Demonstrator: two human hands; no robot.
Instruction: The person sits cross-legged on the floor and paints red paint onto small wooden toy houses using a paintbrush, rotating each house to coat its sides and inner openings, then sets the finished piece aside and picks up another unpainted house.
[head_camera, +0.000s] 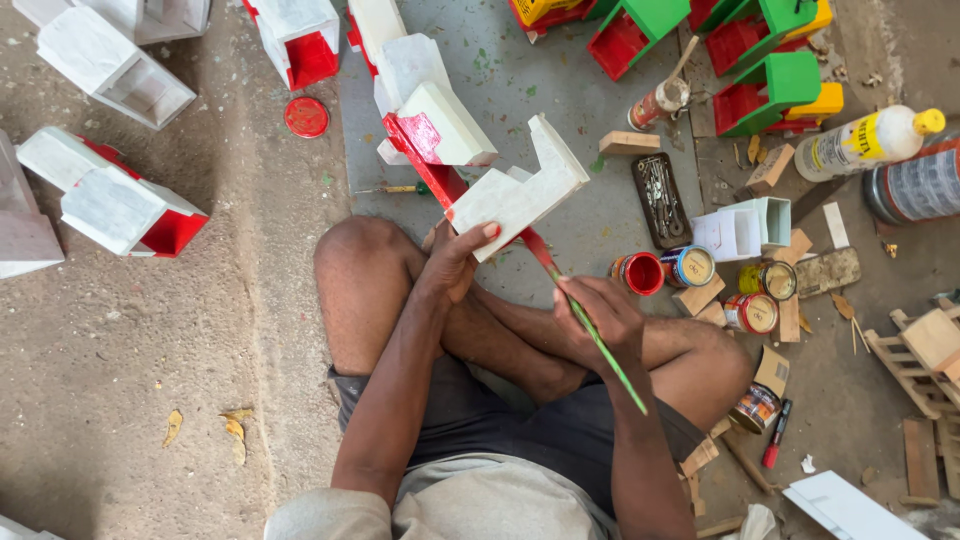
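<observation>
On the floor to your left lie white-and-red wooden houses (115, 205); at centre your left hand (455, 262) grips the white wooden house (515, 190) above your crossed legs, thumb on its face. Your right hand (600, 315) pinches a green-handled brush (590, 325) against its red edge; paint tins (690, 268) stand to your right.

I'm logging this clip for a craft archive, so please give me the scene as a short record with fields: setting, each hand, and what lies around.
setting: person sitting cross-legged on a bare ground
left hand: left hand holds up a white wooden piece with red-painted edges
right hand: right hand grips a green-handled brush, its tip at the piece's red edge
paint: open red paint tin beside the right knee, other small tins near it
around: white-and-red houses at left, green-roofed ones at top right, a red lid
</observation>
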